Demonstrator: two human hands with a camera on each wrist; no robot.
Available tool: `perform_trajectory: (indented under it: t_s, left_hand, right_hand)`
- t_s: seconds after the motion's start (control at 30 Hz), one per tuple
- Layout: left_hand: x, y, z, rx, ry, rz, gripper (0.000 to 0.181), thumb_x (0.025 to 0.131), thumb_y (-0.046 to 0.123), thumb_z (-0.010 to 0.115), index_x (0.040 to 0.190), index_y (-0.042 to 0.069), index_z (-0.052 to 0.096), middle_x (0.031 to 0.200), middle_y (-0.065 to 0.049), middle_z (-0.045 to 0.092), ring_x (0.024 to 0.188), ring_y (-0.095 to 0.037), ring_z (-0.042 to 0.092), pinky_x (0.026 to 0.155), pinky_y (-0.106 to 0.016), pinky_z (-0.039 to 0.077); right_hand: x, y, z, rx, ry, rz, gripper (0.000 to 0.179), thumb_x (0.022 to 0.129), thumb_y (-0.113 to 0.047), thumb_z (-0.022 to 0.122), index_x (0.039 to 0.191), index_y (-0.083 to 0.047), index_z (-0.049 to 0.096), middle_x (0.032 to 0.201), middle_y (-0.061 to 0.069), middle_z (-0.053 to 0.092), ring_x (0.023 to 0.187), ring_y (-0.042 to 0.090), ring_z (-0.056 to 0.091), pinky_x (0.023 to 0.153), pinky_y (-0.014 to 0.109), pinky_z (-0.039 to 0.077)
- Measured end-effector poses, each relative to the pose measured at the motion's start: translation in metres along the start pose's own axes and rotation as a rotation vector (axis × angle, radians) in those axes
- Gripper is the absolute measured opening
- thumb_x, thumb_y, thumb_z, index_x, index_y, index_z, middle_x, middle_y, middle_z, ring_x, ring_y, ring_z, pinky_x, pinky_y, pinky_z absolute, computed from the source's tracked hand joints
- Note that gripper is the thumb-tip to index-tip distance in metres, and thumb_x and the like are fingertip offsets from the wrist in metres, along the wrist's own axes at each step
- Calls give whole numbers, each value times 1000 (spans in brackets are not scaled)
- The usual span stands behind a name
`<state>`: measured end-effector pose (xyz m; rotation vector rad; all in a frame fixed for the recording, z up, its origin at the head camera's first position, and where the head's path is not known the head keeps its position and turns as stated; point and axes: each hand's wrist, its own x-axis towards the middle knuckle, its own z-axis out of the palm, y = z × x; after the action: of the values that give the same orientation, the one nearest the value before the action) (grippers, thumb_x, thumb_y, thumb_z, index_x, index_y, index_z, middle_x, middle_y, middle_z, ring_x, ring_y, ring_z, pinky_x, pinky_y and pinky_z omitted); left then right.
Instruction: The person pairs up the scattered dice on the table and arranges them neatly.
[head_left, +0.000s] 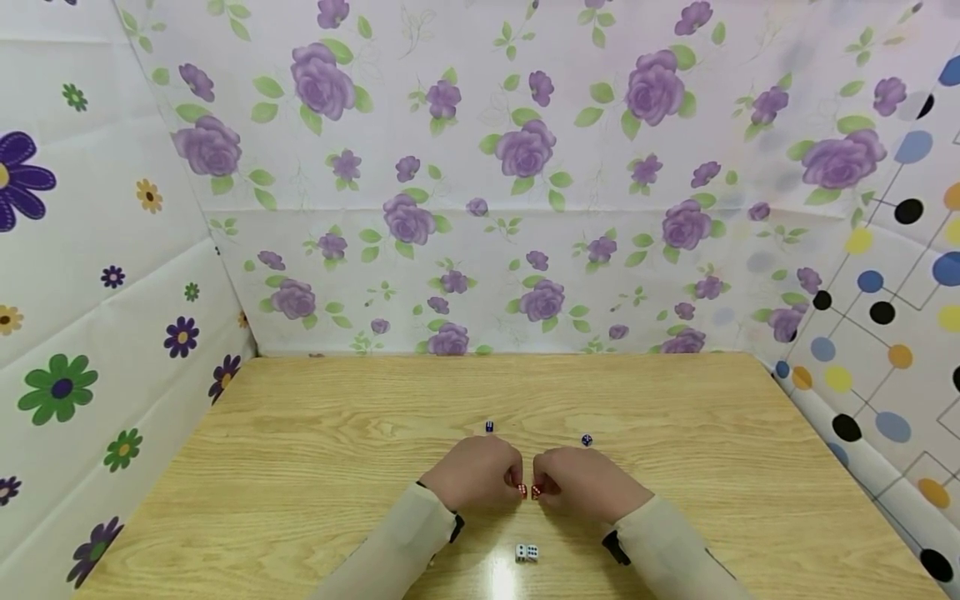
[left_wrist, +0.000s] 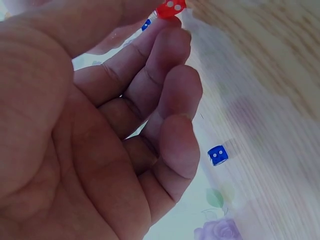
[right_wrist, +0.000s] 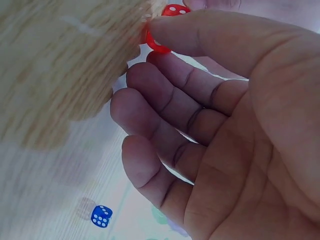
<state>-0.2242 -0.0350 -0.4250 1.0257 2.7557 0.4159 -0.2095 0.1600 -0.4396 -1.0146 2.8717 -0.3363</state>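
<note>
Close together over the middle of the table, each hand pinches a small red translucent die with white pips. My left hand [head_left: 480, 472] holds one red die [head_left: 522, 491] between thumb and forefinger; it shows at the top of the left wrist view as a red die [left_wrist: 171, 7]. My right hand [head_left: 585, 482] pinches the other red die [head_left: 536, 492], partly covered by the thumb in the right wrist view. A narrow gap separates the two dice in the head view. The other fingers of both hands are loosely bent.
Beyond the left hand lies a blue die [head_left: 490, 426], and past the right hand another blue die [head_left: 587, 440]. Nearer the body, two white dice [head_left: 527, 552] sit side by side. The wooden table [head_left: 300, 433] meets patterned cloth walls [head_left: 480, 208] at its back and sides.
</note>
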Motion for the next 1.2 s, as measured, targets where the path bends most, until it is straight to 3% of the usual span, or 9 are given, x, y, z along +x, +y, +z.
perform_trajectory:
  t_s: [0.47,1.2]
  left_hand:
    - [2,0,3,60,0,9,11,80,26,75,73,27,67,67,20,55,61,1,50,59,-19,43]
    - [1,0,1,10,-14,0,8,80,23,74,76,26,68,69,19,56,62,0,51,61,-20,44]
  right_hand:
    - [0,-4,2,25,29,-10,20,83,-23,73,74,-24,55,67,-16,48,59,1,39,55,20,36]
    - [-1,-3,1,20,40,7,18,83,-24,73,75,-23,56,66,-15,48,57,1,39,53,21,35]
